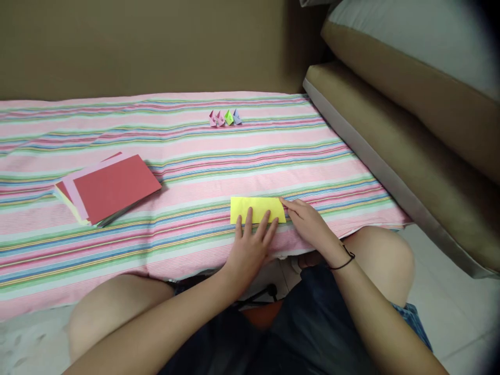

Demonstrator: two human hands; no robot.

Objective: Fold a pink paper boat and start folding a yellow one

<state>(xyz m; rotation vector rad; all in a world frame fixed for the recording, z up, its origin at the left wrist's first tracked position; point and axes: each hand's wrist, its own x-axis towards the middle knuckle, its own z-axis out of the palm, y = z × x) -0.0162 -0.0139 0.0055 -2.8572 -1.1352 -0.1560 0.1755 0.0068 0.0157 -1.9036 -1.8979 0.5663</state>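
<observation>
A yellow sheet of paper (244, 204), folded into a long strip, lies near the front edge of the striped cloth. Its top right corner looks slanted. Spread fingers of my left hand (250, 247) rest flat on its lower edge. At the strip's right end, my right hand (308, 221) has its fingers drawn together and closed on the upper corner. A dark band (346, 259) circles my right wrist.
Several small folded paper pieces (228, 118) stand in a row toward the back. A stack of coloured paper (117, 187), red on top, lies to the left. Thick brown cushions (375, 140) border the right side, and a brown backrest (156, 47) rises behind.
</observation>
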